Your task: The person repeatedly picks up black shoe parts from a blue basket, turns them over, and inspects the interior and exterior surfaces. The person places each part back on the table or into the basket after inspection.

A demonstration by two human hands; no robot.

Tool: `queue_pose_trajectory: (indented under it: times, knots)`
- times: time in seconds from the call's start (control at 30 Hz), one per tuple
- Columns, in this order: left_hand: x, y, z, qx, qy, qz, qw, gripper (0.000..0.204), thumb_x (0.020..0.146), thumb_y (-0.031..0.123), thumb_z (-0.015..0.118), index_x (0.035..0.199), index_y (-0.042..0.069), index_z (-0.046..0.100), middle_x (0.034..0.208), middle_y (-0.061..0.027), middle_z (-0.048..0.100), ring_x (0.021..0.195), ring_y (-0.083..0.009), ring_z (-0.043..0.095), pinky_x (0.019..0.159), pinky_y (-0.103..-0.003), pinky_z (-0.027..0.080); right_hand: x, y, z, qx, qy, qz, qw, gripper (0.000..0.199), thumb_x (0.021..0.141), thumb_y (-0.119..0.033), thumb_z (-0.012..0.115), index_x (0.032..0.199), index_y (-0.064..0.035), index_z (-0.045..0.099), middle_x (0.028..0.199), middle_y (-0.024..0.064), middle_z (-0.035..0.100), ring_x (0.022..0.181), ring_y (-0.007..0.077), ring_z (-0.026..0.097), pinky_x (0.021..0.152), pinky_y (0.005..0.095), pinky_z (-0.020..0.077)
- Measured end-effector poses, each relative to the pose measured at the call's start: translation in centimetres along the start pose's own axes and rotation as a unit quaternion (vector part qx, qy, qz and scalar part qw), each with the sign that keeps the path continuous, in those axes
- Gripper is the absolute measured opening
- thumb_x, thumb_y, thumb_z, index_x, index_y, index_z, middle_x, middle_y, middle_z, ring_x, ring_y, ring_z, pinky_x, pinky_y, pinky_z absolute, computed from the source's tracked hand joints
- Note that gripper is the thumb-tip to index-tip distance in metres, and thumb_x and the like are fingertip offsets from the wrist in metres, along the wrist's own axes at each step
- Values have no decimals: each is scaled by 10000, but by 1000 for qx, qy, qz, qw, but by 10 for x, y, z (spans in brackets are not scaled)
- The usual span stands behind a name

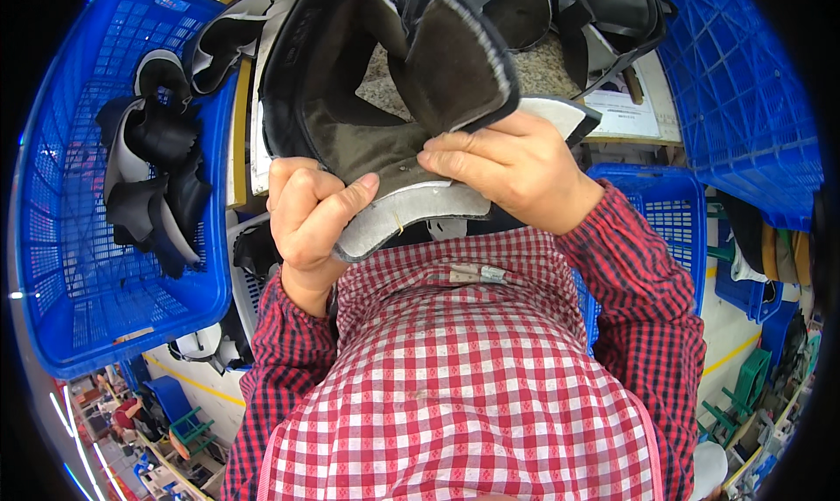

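Note:
A black boot upper (372, 147) with a dark olive-brown lining is held up before my chest, its inside turned toward me. My left hand (306, 208) is closed on its left side, thumb pressed along the lining. The fingers of my right hand (516, 168) pinch the lining near the middle seam. Between the hands a curved light-grey strip (402, 217) runs along the near edge, with a small yellowish thread on it. The upper's tall flap (459, 63) stands folded at the back and shows a pale, rough edge. Part of the upper is hidden under my fingers.
A blue basket (131, 322) on the left holds several black shoe uppers (162, 168). More dark uppers (612, 15) lie on the table (643, 120) at the back right, near a printed sheet. Blue crates (744, 90) stand on the right, one (678, 199) beside my right arm.

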State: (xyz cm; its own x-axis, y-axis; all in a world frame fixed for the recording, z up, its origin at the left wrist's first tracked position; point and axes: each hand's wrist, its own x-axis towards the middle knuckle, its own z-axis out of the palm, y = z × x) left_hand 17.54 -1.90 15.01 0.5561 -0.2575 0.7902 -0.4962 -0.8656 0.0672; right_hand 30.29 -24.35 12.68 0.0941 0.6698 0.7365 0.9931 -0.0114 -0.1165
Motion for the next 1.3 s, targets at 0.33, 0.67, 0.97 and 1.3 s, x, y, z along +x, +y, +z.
queue_pose_trajectory:
  times: [0.33, 0.67, 0.97, 1.3]
  knots:
    - [70, -35, -24, 32, -36, 101, 994, 238, 659, 15, 819, 853, 50, 685, 781, -75, 547, 734, -290, 576, 615, -383, 473, 36, -18, 1, -87, 11, 142, 986, 157, 822, -216, 794, 968, -158, 787, 750, 68, 732, 691, 269, 725, 591, 392, 555]
    - [36, 67, 37, -185, -819, 46, 541, 416, 897, 122, 723, 1267, -21, 601, 1336, -219, 615, 1216, -335, 647, 947, -461, 564, 41, 22, 13, 520, 288, 426, 682, 238, 907, -188, 838, 1059, -16, 780, 945, 64, 777, 777, 131, 733, 660, 274, 613]
    - [43, -29, 46, 10, -47, 214, 976, 305, 858, 124, 672, 1160, 110, 711, 1147, -39, 698, 1101, -231, 670, 936, -361, 538, 13, 25, 16, 609, 255, 468, 588, 198, 972, -244, 774, 1028, -55, 756, 964, 24, 762, 839, 83, 699, 734, 221, 546]
    - [73, 22, 18, -112, -213, 225, 944, 175, 759, 99, 694, 933, 79, 699, 1070, -34, 696, 1020, -199, 706, 811, -347, 580, 24, 16, 14, 623, 331, 491, 511, 172, 965, -188, 768, 1084, -68, 732, 1014, 35, 773, 845, 136, 740, 748, 295, 603]
